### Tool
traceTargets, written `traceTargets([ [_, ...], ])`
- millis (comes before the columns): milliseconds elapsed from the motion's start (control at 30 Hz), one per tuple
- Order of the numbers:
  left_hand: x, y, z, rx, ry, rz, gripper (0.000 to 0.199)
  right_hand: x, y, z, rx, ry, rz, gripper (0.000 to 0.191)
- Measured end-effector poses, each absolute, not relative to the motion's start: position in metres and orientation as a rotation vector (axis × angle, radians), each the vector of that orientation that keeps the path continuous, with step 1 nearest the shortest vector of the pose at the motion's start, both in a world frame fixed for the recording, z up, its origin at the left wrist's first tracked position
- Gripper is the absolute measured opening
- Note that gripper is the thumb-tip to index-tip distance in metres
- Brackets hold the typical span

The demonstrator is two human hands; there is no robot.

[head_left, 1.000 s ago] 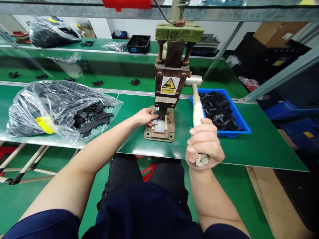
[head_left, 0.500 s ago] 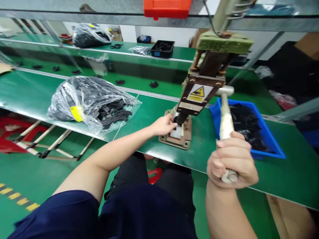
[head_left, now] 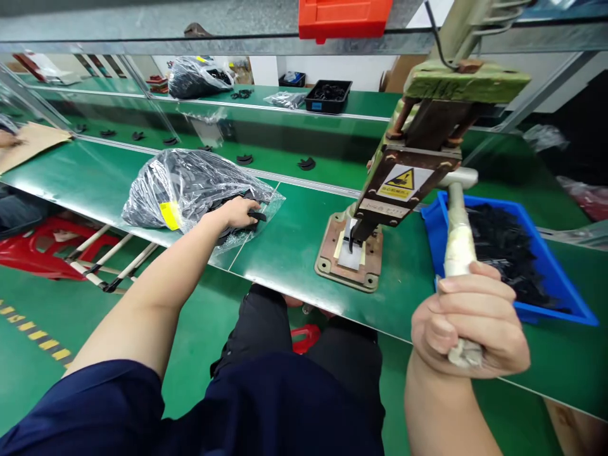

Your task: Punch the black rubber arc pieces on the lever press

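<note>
At the mouth of a clear plastic bag, my left hand has its fingers closed on a black curved part. More such parts lie beneath the hand, mostly hidden by it. My right hand is wrapped round the pale, tape-covered lever handle of a hand press. The green-and-brown press carries a yellow warning label. Under its ram, on the base plate, a small black piece sits against a light metal fixture.
Right of the press stands a blue bin of black parts. Behind the bench edge, several curved parts lie spaced along a green strip. A black tray rests on the far shelf. Another person's hand shows beside cardboard at far left.
My left hand has moved left from the press base to the bag and closed on a curved part. My right hand keeps its grip on the lever. The view has shifted left.
</note>
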State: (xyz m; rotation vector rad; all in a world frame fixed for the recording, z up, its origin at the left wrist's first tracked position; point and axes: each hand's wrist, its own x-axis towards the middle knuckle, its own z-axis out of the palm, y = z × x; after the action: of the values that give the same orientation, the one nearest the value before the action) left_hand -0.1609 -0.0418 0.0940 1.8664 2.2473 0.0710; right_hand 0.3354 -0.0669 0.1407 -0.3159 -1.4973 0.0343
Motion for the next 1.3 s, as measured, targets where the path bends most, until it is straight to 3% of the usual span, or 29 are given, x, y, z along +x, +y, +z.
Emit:
traceTargets([
  [167,-0.168,-0.033,0.084,2.013,2.160,-0.089,0.045,0.336,-0.065,0.140,-0.309,-1.486,0.050,0.042],
  [367,-0.151,-0.032,0.084,2.069,2.184,0.234,0.037,0.335,-0.069,0.143,-0.317,-1.516,0.063,0.034],
  [567,-0.059,-0.043,0.089,2.226,1.830,0.442,0.043,0.333,-0.076,0.146,-0.342,-1.532,0.062,0.030],
  [767,0.018,-0.042,0.062,1.726,1.694,0.829,0.024,0.335,-0.076,0.147,-0.329,-1.560,0.072,0.029],
  [900,0.041,-0.030,0.063,1.293,1.515,1.072,0.034,0.335,-0.076,0.146,-0.320,-1.561,0.070,0.029],
  [1300,0.070,-0.003,0.057,1.254,1.349,1.078,0.026,0.327,-0.074,0.146,-0.312,-1.496,0.059,0.037],
])
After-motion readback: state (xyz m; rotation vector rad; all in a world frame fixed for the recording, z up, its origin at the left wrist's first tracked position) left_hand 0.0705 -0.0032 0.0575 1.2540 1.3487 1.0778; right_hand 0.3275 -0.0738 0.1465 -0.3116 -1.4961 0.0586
